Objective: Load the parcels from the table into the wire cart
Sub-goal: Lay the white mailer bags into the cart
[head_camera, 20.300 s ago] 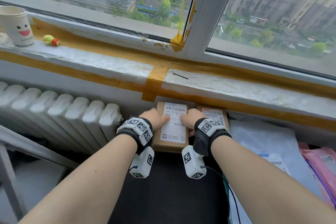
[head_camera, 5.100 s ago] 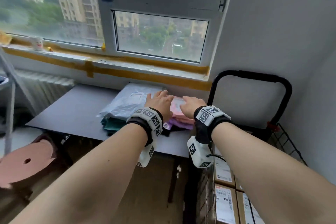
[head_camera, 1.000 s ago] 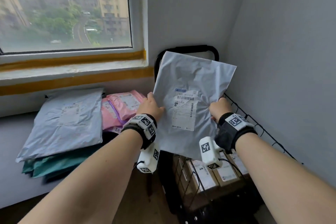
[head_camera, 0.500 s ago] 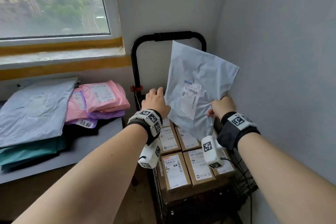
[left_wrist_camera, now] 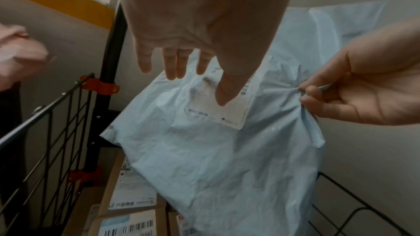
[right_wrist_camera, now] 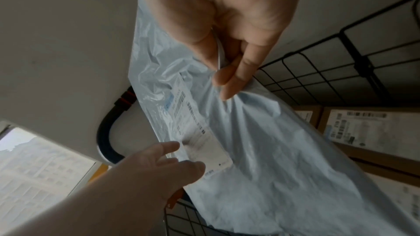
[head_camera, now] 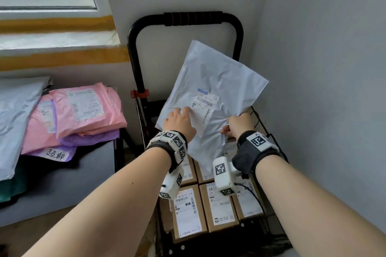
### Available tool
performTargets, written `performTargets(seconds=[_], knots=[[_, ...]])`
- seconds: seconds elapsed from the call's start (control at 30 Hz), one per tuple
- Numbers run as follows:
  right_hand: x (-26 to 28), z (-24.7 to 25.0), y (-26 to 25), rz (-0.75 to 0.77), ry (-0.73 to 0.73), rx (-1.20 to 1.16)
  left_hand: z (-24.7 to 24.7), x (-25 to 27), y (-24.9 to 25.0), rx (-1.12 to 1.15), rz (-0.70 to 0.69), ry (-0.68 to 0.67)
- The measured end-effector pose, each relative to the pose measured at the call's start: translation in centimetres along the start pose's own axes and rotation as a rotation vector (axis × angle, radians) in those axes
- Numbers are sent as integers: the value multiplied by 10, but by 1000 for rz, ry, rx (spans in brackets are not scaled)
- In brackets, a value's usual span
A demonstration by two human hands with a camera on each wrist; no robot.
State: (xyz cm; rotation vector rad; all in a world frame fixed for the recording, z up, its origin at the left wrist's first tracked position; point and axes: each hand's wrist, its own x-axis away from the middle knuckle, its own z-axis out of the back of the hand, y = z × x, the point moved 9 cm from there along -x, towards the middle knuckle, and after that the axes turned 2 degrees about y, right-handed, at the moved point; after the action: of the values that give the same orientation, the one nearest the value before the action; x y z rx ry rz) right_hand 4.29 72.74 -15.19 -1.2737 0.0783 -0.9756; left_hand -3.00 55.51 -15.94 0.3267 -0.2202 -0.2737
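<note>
My right hand (head_camera: 238,124) pinches the right edge of a pale grey mailer bag (head_camera: 211,81), thumb on one side and curled fingers (right_wrist_camera: 229,78) on the other, so the plastic bunches up at the grip. My left hand (head_camera: 179,121) lies loose against the front of the bag with its fingers (left_wrist_camera: 175,64) straight and slightly spread, the thumb over the white shipping label (head_camera: 203,108); from the wrist view I think the fingertips only touch the plastic, but the blur there makes it hard to be sure. The bag hangs tilted over the wire cart (head_camera: 269,137), its top corner leaning toward the far right wall and its lower end down among the cardboard boxes (head_camera: 188,210) that already lie flat in the cart, labels up, side by side in rows. Whether the bag's bottom edge rests on the boxes I cannot tell, since my wrists cover it. The cart's black handle (head_camera: 192,19) arches up behind the bag, with a red clip (head_camera: 139,93) on its left post. To the left, on the table (head_camera: 62,183), a stack of parcels waits: pink bags (head_camera: 83,108) on top of a purple bag (head_camera: 87,137), another purple one below bearing a handwritten white tag (head_camera: 55,154), and a large grey bag (head_camera: 12,119) at the far left edge over something green
</note>
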Motion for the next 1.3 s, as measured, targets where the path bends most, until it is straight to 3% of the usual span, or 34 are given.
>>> performTargets(seconds=[0.2,0.43,0.53,0.63,0.7,0.8,0.9,1.0,1.13,1.3], knots=[[-46,-30,26,-112,-39,-108,-30,-34,-15,-50,38,-24],[-94,-62,72,-280,-195,-181,-73,-57,-28,-30,137,-75],[-96,-71,110,-400,-317,85,-102,-56,-45,-24,254,-164],[-100,-61,135,-410,-513,567,-121,-54,-58,-29,344,-223],[-113,-51,143,-412,-559,691,-127,-56,-64,-16,391,-227],[-154,-39,132,-334,-426,694,-138,-64,-68,23,439,-229],[-193,-40,108,-162,-294,738,-144,-69,-76,46,511,-224],[-206,-45,92,-65,-268,876,-150,-67,-96,70,623,-206],[-222,-60,109,-76,-288,854,-159,-66,-121,164,789,-118],[-252,-68,138,-93,-234,800,-174,-64,-135,283,902,-145]])
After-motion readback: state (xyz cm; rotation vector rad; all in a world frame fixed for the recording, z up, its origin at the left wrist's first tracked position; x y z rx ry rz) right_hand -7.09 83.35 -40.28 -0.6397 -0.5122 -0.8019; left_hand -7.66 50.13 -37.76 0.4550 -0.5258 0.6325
